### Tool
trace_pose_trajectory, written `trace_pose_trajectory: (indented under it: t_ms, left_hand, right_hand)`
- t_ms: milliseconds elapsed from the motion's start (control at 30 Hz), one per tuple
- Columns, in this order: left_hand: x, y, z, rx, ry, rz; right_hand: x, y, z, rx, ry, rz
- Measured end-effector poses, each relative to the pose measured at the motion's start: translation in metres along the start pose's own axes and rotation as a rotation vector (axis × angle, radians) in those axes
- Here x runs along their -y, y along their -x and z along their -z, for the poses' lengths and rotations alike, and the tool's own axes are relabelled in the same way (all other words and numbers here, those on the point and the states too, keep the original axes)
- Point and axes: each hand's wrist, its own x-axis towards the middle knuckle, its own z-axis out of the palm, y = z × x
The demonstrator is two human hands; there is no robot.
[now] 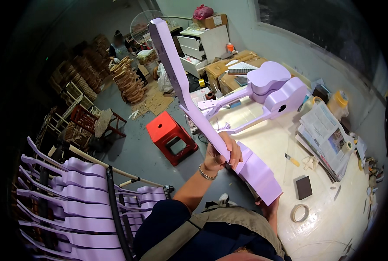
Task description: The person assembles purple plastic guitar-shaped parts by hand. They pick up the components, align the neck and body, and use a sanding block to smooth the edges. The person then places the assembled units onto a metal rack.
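A lavender ukulele (pixel 260 176), without strings, slants across the middle with its headstock at the upper left. It is turned edge-on, so its side faces me. My left hand (pixel 223 153), with a beaded bracelet at the wrist, is closed round the neck close to the body. My right hand (pixel 270 209) holds the body's lower end from beneath, its fingers mostly hidden behind it. On the white worktable (pixel 272 145) beyond lie two more lavender ukuleles, one (pixel 268 78) behind the other (pixel 285 98), whose round sound hole shows.
A rack (pixel 111 191) of several lavender ukuleles stands at my left. A red stool (pixel 170 135) is on the floor ahead. The table bears a tape roll (pixel 300 213), dark block (pixel 304 187), brush (pixel 292 160) and newspapers (pixel 326 135). A person (pixel 119 47) is far off among wood stacks.
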Motion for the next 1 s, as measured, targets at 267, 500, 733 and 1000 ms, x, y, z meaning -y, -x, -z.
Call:
trace_pose_trajectory:
  t_ms: [267,500,733,1000]
  left_hand:
    - [-0.015,0.001,-0.020,-0.226,-0.273,0.002]
    - [-0.022,0.000,-0.039,-0.552,-0.663,0.012]
    - [-0.019,0.013,-0.034,-0.673,-0.887,-0.018]
    - [-0.026,0.010,-0.032,-0.651,-0.821,-0.011]
  right_hand:
    - [0.003,-0.003,0.019,-0.042,0.091,-0.083]
    - [0.012,-0.003,0.016,0.063,0.143,-0.021]
    - [0.010,-0.009,0.018,0.071,0.161,-0.053]
    - [0.008,-0.012,0.011,0.075,0.180,-0.070]
